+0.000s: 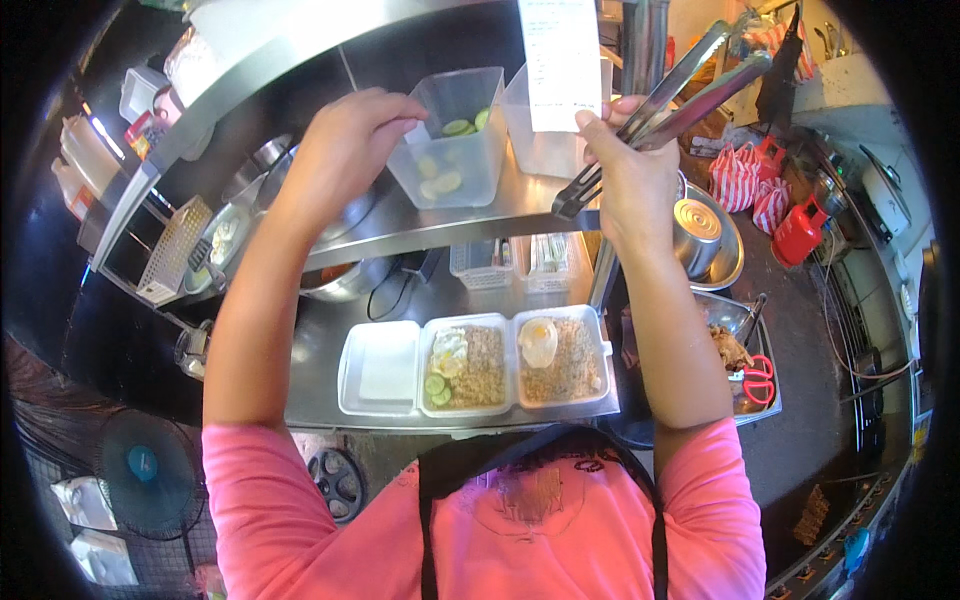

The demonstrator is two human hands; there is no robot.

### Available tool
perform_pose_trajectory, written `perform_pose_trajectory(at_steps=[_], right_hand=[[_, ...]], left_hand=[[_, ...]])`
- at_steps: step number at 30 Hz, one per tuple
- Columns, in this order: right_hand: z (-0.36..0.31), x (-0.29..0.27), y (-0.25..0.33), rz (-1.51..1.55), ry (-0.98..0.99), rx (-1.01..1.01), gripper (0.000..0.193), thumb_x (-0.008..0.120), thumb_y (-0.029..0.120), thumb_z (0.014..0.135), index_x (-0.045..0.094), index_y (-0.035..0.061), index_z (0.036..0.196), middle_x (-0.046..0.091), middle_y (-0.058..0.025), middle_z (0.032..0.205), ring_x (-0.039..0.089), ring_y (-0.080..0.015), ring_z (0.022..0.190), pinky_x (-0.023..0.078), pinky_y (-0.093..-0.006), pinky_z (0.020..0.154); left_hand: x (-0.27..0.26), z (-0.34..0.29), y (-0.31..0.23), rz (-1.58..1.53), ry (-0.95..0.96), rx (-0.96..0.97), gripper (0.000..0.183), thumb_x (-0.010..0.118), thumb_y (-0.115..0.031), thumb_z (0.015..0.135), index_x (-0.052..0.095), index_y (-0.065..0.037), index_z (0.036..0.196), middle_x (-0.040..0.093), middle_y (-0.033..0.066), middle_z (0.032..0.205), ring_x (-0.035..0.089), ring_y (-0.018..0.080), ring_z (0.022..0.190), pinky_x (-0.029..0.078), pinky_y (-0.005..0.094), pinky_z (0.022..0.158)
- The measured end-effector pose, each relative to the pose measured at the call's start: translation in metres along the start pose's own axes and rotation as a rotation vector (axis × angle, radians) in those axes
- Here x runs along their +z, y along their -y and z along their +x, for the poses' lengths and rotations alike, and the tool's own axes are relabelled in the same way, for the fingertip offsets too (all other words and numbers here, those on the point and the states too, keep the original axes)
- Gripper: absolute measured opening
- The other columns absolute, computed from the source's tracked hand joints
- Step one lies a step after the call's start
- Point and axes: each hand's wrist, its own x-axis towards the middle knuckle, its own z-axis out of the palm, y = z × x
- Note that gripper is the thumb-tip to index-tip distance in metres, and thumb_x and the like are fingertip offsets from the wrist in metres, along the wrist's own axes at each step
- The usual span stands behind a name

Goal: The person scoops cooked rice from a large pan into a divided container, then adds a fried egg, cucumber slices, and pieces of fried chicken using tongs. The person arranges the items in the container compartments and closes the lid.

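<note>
My left hand (355, 135) reaches to the near-left rim of a clear plastic container (450, 165) on the raised steel shelf. Its fingers are pressed together, and whatever they may hold is hidden. Cucumber slices (440, 184) lie inside that container. My right hand (635, 165) grips metal tongs (660, 110), their dark tips pointing down and left. Its fingertips also meet the lower edge of a white printed slip (563, 65). Below, two white foam boxes stand on the counter. In the left box, fried rice (478, 365) lies beside a fried egg and cucumber slices; the right box has fried rice (567, 360) and an egg.
A second clear container (540, 150) stands behind the slip. Small white baskets (483, 265) sit under the shelf. At right are a metal pot (697, 235), a tray with food and red-handled scissors (759, 380), and a red gas cylinder (797, 232). A fan (145, 470) is lower left.
</note>
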Motion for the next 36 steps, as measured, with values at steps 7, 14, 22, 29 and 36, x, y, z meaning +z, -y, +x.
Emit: perform_pose_trajectory(at_steps=[7,14,22,29,36], right_hand=[[-0.001,-0.003,0.0,-0.037,0.062,0.063,0.035,0.07,-0.005,0.077,0.046,0.0052,0.102,0.056,-0.0046,0.09,0.056,-0.0118,0.077,0.046,-0.0261,0.069],[0.005,-0.007,-0.002,-0.033,0.071,0.103,0.035,0.07,-0.003,0.078,0.047,0.0067,0.102,0.056,-0.0044,0.092,0.057,-0.0105,0.079,0.046,-0.0258,0.07],[0.006,-0.003,-0.003,-0.026,0.02,0.061,0.033,0.071,-0.004,0.078,0.049,0.0064,0.1,0.057,-0.0027,0.086,0.055,-0.0082,0.068,0.044,-0.0231,0.058],[0.006,-0.004,-0.006,-0.046,0.044,0.049,0.032,0.071,-0.004,0.078,0.049,0.0067,0.098,0.057,-0.0021,0.083,0.055,-0.0081,0.065,0.044,-0.0231,0.055],[0.006,-0.008,-0.004,-0.062,0.058,0.041,0.035,0.073,0.0,0.075,0.048,0.0053,0.099,0.056,-0.0036,0.088,0.057,-0.0111,0.079,0.046,-0.0252,0.07]], left_hand=[[0.103,0.096,0.045,0.5,1.172,-0.262,0.036,0.073,-0.023,0.071,0.069,-0.005,0.102,0.069,0.0167,0.1,0.066,0.0297,0.091,0.05,0.0373,0.078],[0.131,0.09,0.078,0.426,1.17,-0.209,0.039,0.074,-0.027,0.07,0.07,-0.006,0.103,0.069,0.0169,0.103,0.066,0.0308,0.093,0.051,0.0382,0.078],[0.12,0.102,0.085,-0.1,1.354,-0.045,0.058,0.082,-0.025,0.066,0.064,-0.009,0.118,0.066,0.0143,0.113,0.064,0.0263,0.098,0.051,0.0367,0.082],[0.121,0.084,0.08,-0.335,1.294,-0.207,0.063,0.083,-0.022,0.066,0.06,-0.008,0.123,0.066,0.0123,0.114,0.062,0.02,0.097,0.051,0.035,0.08],[0.078,0.092,0.071,-0.067,0.877,-0.016,0.036,0.077,-0.018,0.068,0.062,-0.004,0.098,0.065,0.0069,0.089,0.059,0.0158,0.083,0.049,0.0325,0.071]])
